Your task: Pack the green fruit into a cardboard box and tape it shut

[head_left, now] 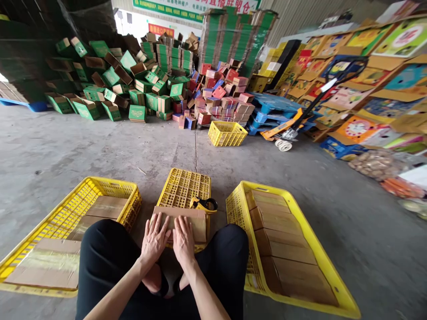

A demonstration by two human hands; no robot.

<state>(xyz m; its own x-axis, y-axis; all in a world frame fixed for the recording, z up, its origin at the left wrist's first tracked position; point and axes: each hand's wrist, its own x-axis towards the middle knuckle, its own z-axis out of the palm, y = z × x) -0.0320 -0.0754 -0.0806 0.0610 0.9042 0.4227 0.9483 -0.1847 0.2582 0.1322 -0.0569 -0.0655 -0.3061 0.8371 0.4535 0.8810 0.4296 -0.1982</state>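
A brown cardboard box (197,218) lies on an upturned yellow crate (182,183) between my knees. My left hand (155,235) rests on the left part of the box, its fingers stretched out and spread. Beside it, my right hand (183,238) lies flat on the middle of the box, fingers extended. Just behind the box, on the crate's right edge, sits a yellow and black tape dispenser (204,204). The underside of the box and part of its near face are hidden by my hands.
To my left stands a yellow crate (133,189) with flat cardboard boxes inside. A yellow crate (240,189) of closed boxes is on my right. Farther off are a small yellow basket (227,134), a pallet jack (293,126), and heaps of green cartons (136,113).
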